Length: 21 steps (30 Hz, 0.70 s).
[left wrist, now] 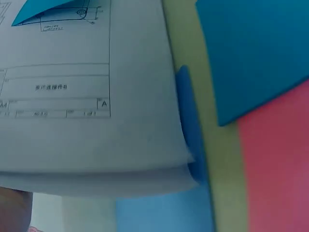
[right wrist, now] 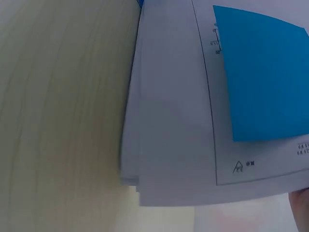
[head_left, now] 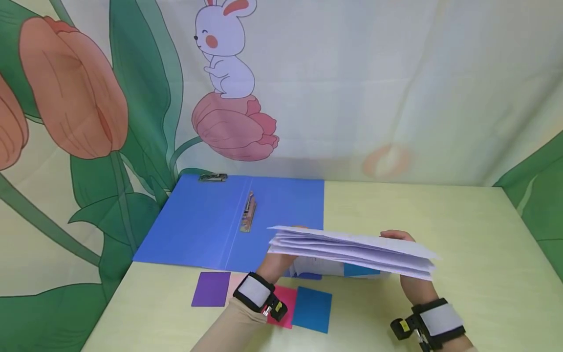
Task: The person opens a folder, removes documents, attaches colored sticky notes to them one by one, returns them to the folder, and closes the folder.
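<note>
Between my two hands, above the table, is a stack of white paper sheets [head_left: 352, 247], seen nearly edge-on with its layers slightly spread. My left hand [head_left: 276, 264] grips its left end, and my right hand [head_left: 413, 286] grips its right end, fingertips over the far edge. The stack hides parts of both hands. Below it lies a printed drawing sheet [left wrist: 58, 135] with other sheets under it. A blue sticky note [right wrist: 270, 82] is on that sheet, its edge lifted. The sheets overlap the near edge of an open blue folder [head_left: 286, 200].
The folder has a metal lever clip [head_left: 248, 211] near its fold and another clip [head_left: 213, 177] at its far left. In front lie a purple note [head_left: 211, 289], a pale pink note [head_left: 235, 282], a bright pink note [head_left: 285, 299] and a blue note [head_left: 313, 310]. A printed curtain [head_left: 352, 88] hangs behind the table.
</note>
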Each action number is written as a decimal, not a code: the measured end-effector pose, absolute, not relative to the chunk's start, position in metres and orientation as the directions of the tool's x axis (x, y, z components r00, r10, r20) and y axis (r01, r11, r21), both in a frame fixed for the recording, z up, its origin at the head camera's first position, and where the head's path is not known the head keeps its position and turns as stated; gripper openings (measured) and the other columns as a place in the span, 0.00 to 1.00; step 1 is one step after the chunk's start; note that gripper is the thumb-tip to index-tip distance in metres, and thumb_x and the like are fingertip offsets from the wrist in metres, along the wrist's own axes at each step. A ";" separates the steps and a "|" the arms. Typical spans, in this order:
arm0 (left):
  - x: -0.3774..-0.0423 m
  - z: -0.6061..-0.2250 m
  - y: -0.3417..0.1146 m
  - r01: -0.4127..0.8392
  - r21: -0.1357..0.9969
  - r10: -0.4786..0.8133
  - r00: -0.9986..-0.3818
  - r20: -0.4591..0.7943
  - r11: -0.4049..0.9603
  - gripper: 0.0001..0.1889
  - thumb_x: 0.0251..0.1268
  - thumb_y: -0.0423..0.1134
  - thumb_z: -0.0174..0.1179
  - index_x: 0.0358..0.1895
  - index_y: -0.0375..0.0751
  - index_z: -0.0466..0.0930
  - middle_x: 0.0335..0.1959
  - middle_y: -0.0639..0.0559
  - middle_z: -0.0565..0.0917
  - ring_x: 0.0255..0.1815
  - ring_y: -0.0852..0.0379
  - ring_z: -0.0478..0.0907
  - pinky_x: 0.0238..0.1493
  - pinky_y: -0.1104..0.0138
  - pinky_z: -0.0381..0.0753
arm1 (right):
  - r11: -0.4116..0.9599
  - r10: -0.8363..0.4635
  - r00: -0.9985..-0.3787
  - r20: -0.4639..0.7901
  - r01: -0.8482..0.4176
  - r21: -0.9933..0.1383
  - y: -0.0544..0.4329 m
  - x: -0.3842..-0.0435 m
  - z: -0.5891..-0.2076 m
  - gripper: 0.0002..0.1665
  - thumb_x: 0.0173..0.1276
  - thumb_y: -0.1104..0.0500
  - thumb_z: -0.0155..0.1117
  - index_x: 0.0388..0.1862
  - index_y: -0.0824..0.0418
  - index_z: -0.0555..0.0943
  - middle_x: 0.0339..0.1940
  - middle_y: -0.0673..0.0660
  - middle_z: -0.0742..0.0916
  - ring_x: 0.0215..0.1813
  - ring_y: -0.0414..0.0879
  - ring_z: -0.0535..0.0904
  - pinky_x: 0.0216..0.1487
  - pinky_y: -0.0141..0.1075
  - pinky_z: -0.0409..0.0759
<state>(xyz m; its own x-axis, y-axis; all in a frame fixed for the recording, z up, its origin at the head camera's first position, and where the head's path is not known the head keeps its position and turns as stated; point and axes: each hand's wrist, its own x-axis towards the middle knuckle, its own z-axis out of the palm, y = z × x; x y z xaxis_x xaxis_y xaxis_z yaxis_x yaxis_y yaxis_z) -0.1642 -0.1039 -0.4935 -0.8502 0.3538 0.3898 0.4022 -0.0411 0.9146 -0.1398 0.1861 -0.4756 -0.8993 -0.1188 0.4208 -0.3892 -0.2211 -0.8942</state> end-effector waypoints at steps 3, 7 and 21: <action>-0.174 -0.504 -0.108 0.431 0.898 0.408 -0.807 0.426 -0.085 0.16 0.69 0.35 0.50 0.58 0.36 0.72 0.52 0.43 0.77 0.55 0.50 0.73 0.56 0.59 0.70 | -0.195 -0.090 -0.905 0.417 -0.394 -0.898 0.183 -0.142 -0.471 0.17 0.76 0.65 0.38 0.49 0.61 0.76 0.42 0.49 0.84 0.46 0.39 0.78 0.48 0.29 0.72; -0.170 -0.476 -0.102 0.309 0.946 0.429 -0.845 0.319 -0.095 0.23 0.62 0.38 0.60 0.58 0.30 0.71 0.54 0.38 0.77 0.55 0.45 0.74 0.53 0.54 0.73 | -0.076 -0.077 -0.943 0.324 -0.318 -0.945 0.180 -0.145 -0.460 0.13 0.70 0.65 0.51 0.50 0.66 0.78 0.43 0.48 0.85 0.47 0.41 0.79 0.48 0.30 0.74; -0.156 -0.461 -0.089 0.113 0.994 0.319 -0.942 0.104 0.010 0.24 0.59 0.36 0.62 0.60 0.45 0.71 0.54 0.45 0.79 0.53 0.49 0.77 0.49 0.51 0.74 | 0.030 -0.065 -0.983 0.174 -0.176 -0.984 0.175 -0.148 -0.467 0.22 0.70 0.56 0.55 0.61 0.61 0.72 0.49 0.42 0.83 0.51 0.38 0.78 0.49 0.29 0.73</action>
